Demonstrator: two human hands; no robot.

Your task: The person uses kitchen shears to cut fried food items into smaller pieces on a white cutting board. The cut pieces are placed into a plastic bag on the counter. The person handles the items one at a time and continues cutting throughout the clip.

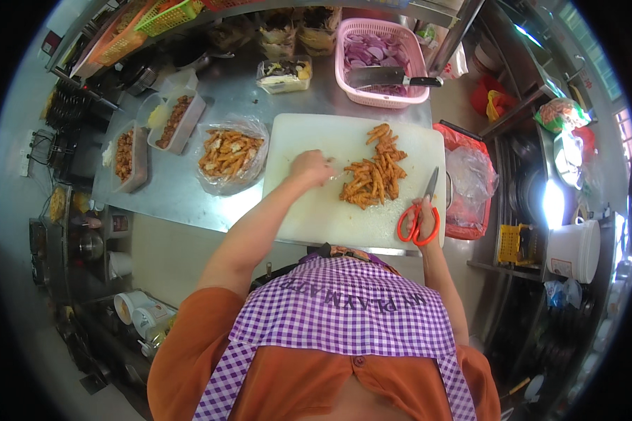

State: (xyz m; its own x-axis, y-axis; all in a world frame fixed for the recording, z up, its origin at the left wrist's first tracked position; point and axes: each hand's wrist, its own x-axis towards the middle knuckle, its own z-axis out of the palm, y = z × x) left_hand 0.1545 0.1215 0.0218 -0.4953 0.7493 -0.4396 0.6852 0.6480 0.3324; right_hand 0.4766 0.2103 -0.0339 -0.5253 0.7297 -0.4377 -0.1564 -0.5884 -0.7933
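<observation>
A pile of browned chicken feet (376,176) lies on the right half of a white cutting board (305,221). My left hand (313,167) is over the board, just left of the pile, with its fingers curled. Blur around the fingertips hides whether anything is between them. My right hand (428,221) holds scissors (417,223) by their red handles near the board's right edge. The blades point away from me and look nearly closed. Left of the board, a clear plastic bag (230,152) holds more chicken feet.
Plastic tubs of browned meat pieces (130,156) stand at the left of the steel table (226,102). Beyond the board, a cleaver (382,77) rests across a pink basket (382,100) of sliced onions. A red plastic-lined container (466,223) sits right of the board.
</observation>
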